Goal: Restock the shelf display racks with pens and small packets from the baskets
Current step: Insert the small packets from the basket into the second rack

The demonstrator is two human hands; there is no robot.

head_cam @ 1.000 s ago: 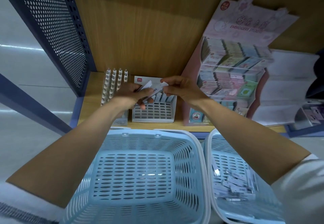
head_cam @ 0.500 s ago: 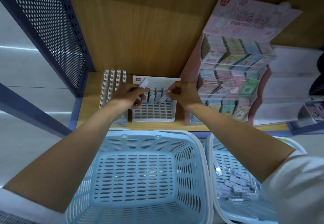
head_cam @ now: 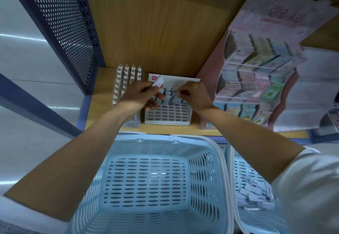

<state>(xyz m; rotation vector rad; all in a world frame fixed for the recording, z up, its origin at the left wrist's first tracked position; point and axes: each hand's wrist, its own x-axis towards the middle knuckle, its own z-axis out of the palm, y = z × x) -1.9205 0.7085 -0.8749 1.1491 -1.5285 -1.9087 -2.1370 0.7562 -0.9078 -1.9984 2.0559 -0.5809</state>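
Wood-grain shelf (head_cam: 102,90), blue perforated side panel (head_cam: 62,23). Nearest: two pale blue slotted plastic baskets, the right basket (head_cam: 231,178) holding small white packets (head_cam: 255,193). Left hand (head_cam: 139,94) pinches a white packet (head_cam: 158,83) over the white grid rack (head_cam: 168,116). Right hand (head_cam: 194,96) pinches an upright packet (head_cam: 177,98) in the rack's rear rows. Red logo (head_cam: 153,77) on the rack's card is unreadable. Far right, pink display card (head_cam: 275,19), "EMBROIDERY" legible.

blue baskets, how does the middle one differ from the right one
The middle basket shows only its bare slotted floor; the right basket holds small white packets. The middle basket sits in front of the grid rack; the right basket in front of the pink display. Both are pale blue slotted plastic.
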